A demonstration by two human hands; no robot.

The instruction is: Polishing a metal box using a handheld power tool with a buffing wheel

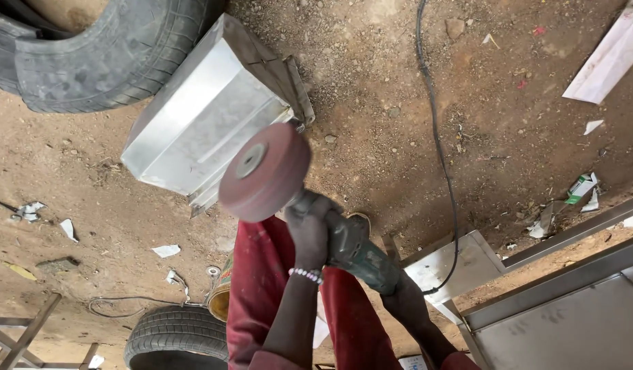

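At frame centre, both hands, left hand and right hand, have fingers clamped on the grinder, whose bare red disc could kick against the metal box or snag its cable.

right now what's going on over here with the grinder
A person in red trousers holds an angle grinder in both hands over bare dirt ground. The left hand grips it near the head, just behind the reddish disc; the right hand holds the rear of the body, where the cable leaves. The disc sits over the edge of a sheet-metal box lying on the ground; contact cannot be told. Tyres lie nearby.
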